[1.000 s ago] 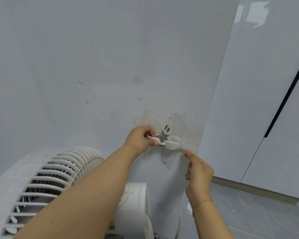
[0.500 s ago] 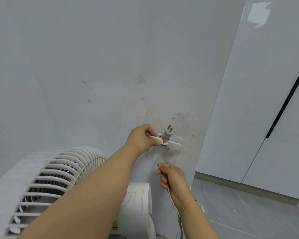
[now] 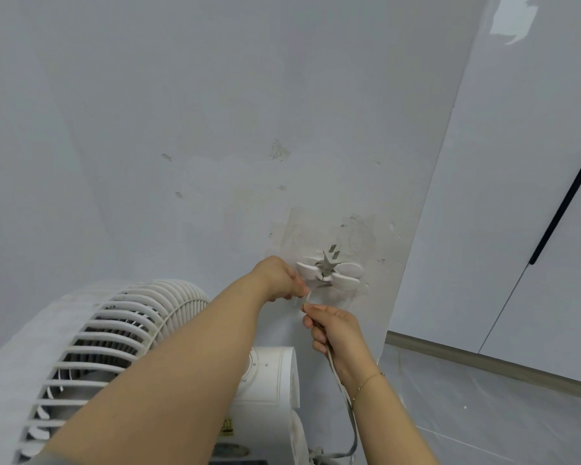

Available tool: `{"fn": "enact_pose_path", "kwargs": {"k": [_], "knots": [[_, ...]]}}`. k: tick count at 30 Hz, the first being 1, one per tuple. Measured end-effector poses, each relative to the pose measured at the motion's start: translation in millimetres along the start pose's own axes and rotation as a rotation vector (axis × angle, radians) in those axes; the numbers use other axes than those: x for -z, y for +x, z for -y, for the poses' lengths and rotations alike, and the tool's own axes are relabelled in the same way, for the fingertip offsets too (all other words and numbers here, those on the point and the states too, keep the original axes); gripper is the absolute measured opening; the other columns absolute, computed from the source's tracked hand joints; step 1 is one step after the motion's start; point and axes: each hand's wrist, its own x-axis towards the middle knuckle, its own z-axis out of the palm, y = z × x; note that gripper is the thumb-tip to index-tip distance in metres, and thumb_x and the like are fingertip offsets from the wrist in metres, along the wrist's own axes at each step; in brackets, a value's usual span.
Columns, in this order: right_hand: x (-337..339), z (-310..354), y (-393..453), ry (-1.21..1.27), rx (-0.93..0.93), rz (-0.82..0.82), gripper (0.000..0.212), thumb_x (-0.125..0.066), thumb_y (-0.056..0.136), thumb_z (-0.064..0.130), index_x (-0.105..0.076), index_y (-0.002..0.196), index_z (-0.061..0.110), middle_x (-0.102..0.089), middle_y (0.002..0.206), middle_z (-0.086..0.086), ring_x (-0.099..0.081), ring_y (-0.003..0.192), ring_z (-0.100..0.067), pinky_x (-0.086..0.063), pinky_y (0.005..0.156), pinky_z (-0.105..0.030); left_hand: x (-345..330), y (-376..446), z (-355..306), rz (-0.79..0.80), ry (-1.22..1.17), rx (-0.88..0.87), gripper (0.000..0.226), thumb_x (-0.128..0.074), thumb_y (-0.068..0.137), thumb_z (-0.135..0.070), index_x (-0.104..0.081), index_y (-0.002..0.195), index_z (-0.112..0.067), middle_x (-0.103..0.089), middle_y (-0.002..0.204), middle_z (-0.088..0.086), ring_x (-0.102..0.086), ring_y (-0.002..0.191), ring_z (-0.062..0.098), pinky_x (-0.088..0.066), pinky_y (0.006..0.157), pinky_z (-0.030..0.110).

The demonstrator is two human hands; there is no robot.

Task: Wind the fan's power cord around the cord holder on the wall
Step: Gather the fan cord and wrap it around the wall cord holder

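Observation:
A white cord holder with flat wings is stuck on the grey wall. The grey plug sits in its centre, prongs pointing up. The white power cord runs from the holder down past my right wrist toward the fan's base. My left hand is just left of the holder and pinches the cord below its left wing. Directly underneath, my right hand grips the cord with curled fingers.
The white fan with its ribbed grille fills the lower left, its motor housing below my hands. The wall's corner edge runs down at the right. Beyond it are glossy white cabinet doors and grey floor.
My right hand swung from the holder's right side down and to the left under it, taking the cord along. My left hand let go of the left wing and dropped onto the cord.

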Motion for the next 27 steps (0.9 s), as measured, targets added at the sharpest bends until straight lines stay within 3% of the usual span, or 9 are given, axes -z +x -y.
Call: {"fn": "enact_pose_path", "kwargs": {"k": [2, 6, 10, 13, 17, 22, 25, 27], "knots": [[0.3, 0.4, 0.2, 0.004, -0.002, 0.005, 0.008, -0.060, 0.089, 0.002, -0.064, 0.082, -0.001, -0.054, 0.056, -0.007, -0.030, 0.032, -0.007, -0.021, 0.032, -0.016, -0.4, 2.1, -0.6, 0.025, -0.003, 0.018, 0.008, -0.073, 0.080, -0.017, -0.070, 0.088, -0.015, -0.063, 0.082, 0.003, -0.056, 0.082, 0.015, -0.043, 0.070, 0.023], [1.1, 0.8, -0.4, -0.012, -0.001, 0.028, 0.008, -0.060, 0.090, 0.004, -0.064, 0.087, -0.002, -0.054, 0.058, -0.007, -0.030, 0.034, -0.007, -0.021, 0.033, -0.017, -0.8, 4.8, -0.9, 0.062, 0.010, 0.041, 0.006, -0.072, 0.081, -0.018, -0.067, 0.078, -0.018, -0.061, 0.076, -0.003, -0.056, 0.080, 0.010, -0.044, 0.066, 0.021], [4.0, 5.7, -8.1, -0.071, -0.053, 0.080, 0.013, -0.060, 0.091, 0.013, -0.062, 0.088, 0.000, -0.052, 0.056, -0.005, -0.030, 0.035, -0.007, -0.022, 0.033, -0.017, -6.3, 3.5, -3.3, 0.123, 0.051, 0.068, 0.020, -0.055, 0.094, -0.021, -0.056, 0.073, -0.022, -0.057, 0.078, -0.008, -0.056, 0.086, 0.009, -0.042, 0.068, 0.021], [11.8, 19.3, -21.9, -0.371, -0.157, 0.036, 0.027, -0.061, 0.091, 0.028, -0.062, 0.081, 0.003, -0.046, 0.050, -0.003, -0.032, 0.035, -0.009, -0.025, 0.036, -0.018, -9.4, 3.0, -5.7, 0.119, 0.027, 0.092, 0.031, -0.042, 0.099, -0.021, -0.055, 0.071, -0.021, -0.059, 0.076, -0.009, -0.055, 0.071, 0.004, -0.041, 0.068, 0.022], [27.1, 45.7, -41.5, -0.721, -0.157, -0.051, 0.033, -0.062, 0.088, 0.032, -0.064, 0.067, 0.007, -0.043, 0.047, -0.001, -0.034, 0.033, -0.011, -0.037, 0.039, -0.020, -8.9, 5.4, -9.2, 0.060, -0.097, 0.136, 0.028, -0.045, 0.096, -0.011, -0.057, 0.071, -0.016, -0.060, 0.072, -0.001, -0.057, 0.063, 0.007, -0.042, 0.061, 0.020], [25.6, 64.2, -54.3, -0.856, 0.122, -0.171, 0.025, -0.059, 0.082, 0.020, -0.068, 0.067, 0.001, -0.042, 0.038, 0.010, -0.036, 0.036, -0.006, -0.035, 0.043, -0.021, -2.1, 7.4, -8.9, 0.105, -0.448, 0.362, 0.021, -0.052, 0.091, -0.003, -0.056, 0.073, -0.013, -0.060, 0.041, -0.005, -0.055, 0.045, 0.003, -0.040, 0.058, 0.018], [16.5, 63.5, -56.0, -0.852, 0.348, -0.207, 0.022, -0.056, 0.080, 0.016, -0.065, 0.072, -0.002, -0.041, 0.048, 0.004, -0.033, 0.045, -0.009, -0.030, 0.048, -0.023, 1.0, 9.9, -8.8, 0.150, -0.686, 0.489, 0.020, -0.051, 0.092, -0.004, -0.053, 0.073, -0.008, -0.057, 0.036, 0.000, -0.048, 0.050, 0.004, -0.033, 0.053, 0.017], [9.6, 63.1, -55.5, -0.865, 0.464, -0.175, 0.020, -0.056, 0.081, 0.017, -0.065, 0.070, 0.002, -0.045, 0.052, 0.000, -0.036, 0.049, -0.009, -0.032, 0.051, -0.025, 1.2, 12.5, -9.1, 0.133, -0.759, 0.519, 0.019, -0.050, 0.093, -0.004, -0.052, 0.075, -0.006, -0.058, 0.035, 0.002, -0.048, 0.034, 0.005, -0.030, 0.050, 0.017]]}}
